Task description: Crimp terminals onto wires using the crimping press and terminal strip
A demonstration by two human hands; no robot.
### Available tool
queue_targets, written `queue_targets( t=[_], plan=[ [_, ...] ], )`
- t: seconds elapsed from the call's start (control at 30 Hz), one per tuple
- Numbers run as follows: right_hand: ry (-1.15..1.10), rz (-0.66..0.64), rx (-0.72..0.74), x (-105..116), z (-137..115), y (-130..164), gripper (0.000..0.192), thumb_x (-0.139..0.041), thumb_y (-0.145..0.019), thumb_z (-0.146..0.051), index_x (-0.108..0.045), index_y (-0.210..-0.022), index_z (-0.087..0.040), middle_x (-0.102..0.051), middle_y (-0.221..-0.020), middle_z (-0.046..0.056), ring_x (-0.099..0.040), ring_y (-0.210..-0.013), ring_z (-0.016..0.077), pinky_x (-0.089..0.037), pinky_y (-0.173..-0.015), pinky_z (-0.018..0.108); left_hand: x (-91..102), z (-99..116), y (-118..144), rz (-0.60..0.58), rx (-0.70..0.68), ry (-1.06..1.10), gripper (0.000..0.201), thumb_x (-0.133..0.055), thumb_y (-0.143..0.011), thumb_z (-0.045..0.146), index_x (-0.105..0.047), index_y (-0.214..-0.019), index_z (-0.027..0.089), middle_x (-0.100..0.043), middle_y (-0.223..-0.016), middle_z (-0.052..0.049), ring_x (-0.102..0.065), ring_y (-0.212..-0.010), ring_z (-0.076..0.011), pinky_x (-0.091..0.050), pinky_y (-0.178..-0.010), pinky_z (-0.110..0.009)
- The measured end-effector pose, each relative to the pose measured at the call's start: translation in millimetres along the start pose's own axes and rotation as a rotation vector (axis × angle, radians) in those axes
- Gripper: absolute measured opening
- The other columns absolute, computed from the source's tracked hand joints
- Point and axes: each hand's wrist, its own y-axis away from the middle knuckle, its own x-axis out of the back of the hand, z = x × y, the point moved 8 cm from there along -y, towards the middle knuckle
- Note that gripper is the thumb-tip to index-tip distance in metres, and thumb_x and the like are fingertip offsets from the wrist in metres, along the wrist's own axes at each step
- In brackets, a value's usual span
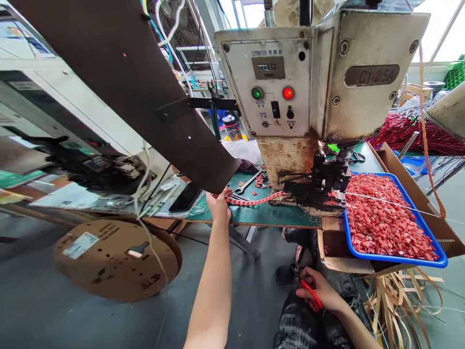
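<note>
At table's edge, left hand (219, 206) pinches the red strip (254, 199) — running sideways into the machine (319, 184) — right hand's (319, 293) grip closed on red-handled tool (311, 294)

blue tray (441, 259) w/ red pcs | cardboard reel (116, 259) on floor | phone (185, 197)

The left hand (219, 206) pinches a red terminal strip (254, 199) at the counter (261, 214) edge; at five o'clock, the right hand (319, 292) holds red-handled scissors (311, 294).

Red terminal strip (254, 199) on green desk (261, 213); red scissors (311, 294); blue tray (428, 232) of red pieces (381, 218); cream press (319, 72).
</note>
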Motion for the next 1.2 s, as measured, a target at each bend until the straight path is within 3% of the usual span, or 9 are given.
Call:
queue_targets(
  t=[0.63, 0.77, 0.87, 1.0, 1.1, 1.2],
  plan=[
    [0.034, 0.012, -0.028, -1.0, -5.3, 1.1, 0.061, -0.082, -0.068, -0.064, -0.04, -0.089, -0.026, -0.052, -0.057, -0.014, -0.037, -0.035, 0.0052, -0.027, -0.034, 0.019, 2.7, 1.5, 0.7, 0.041, -0.004, -0.004, 0.036, -0.073, -0.064, 0.022, -0.049, -0.091, 0.024, -0.061, -0.091, 0.001, -0.064, -0.069, -0.0116, -0.057, -0.074, -0.029],
    [0.105, 0.066, -0.038, -1.4, -11.5, 9.2, 0.057, -0.083, -0.067, -0.06, -0.043, -0.089, -0.025, -0.051, -0.062, -0.011, -0.041, -0.042, 0.0066, -0.031, -0.041, 0.02, 3.4, 2.1, 0.7, 0.043, -0.006, -0.037, 0.035, -0.072, -0.066, 0.023, -0.049, -0.093, 0.024, -0.062, -0.09, 0.0, -0.064, -0.071, -0.0133, -0.058, -0.076, -0.031],
    [0.26, 0.17, 0.092, -0.1, -44.6, 38.5, 0.042, -0.081, -0.076, -0.047, -0.055, -0.098, -0.023, -0.054, -0.069, -0.007, -0.05, -0.061, 0.0107, -0.039, -0.057, 0.022, 4.0, 1.6, 0.4, 0.043, 0.003, -0.048, 0.035, -0.073, -0.066, 0.021, -0.051, -0.094, 0.024, -0.063, -0.092, -0.001, -0.065, -0.073, -0.0146, -0.058, -0.079, -0.033],
    [0.446, 0.304, 0.293, 9.7, -115.5, 92.6, 0.033, -0.069, -0.089, -0.042, -0.062, -0.114, -0.022, -0.065, -0.079, -0.001, -0.057, -0.068, 0.0139, -0.044, -0.063, 0.024, 4.4, 0.2, -0.2, 0.039, -0.006, -0.059, 0.035, -0.072, -0.067, 0.022, -0.051, -0.095, 0.025, -0.063, -0.095, -0.001, -0.064, -0.072, -0.0141, -0.058, -0.08, -0.034],
    [0.618, 0.593, 0.428, 39.7, -175.5, 117.6, 0.033, -0.058, -0.095, -0.044, -0.067, -0.115, -0.019, -0.067, -0.076, 0.002, -0.057, -0.059, 0.0138, -0.043, -0.057, 0.024, 4.3, 0.0, 0.1, 0.038, -0.021, -0.057, 0.036, -0.072, -0.066, 0.024, -0.049, -0.094, 0.025, -0.061, -0.094, -0.001, -0.062, -0.07, -0.0133, -0.058, -0.079, -0.034],
    [0.759, 0.831, 0.478, 66.0, -217.8, 116.3, 0.034, -0.057, -0.092, -0.045, -0.07, -0.105, -0.018, -0.07, -0.072, 0.003, -0.058, -0.052, 0.0143, -0.042, -0.054, 0.025, 6.4, -1.1, 1.5, 0.07, 0.011, -0.029, 0.037, -0.073, -0.065, 0.023, -0.048, -0.093, 0.025, -0.061, -0.094, -0.001, -0.063, -0.072, -0.0136, -0.058, -0.079, -0.033]
  ],
)
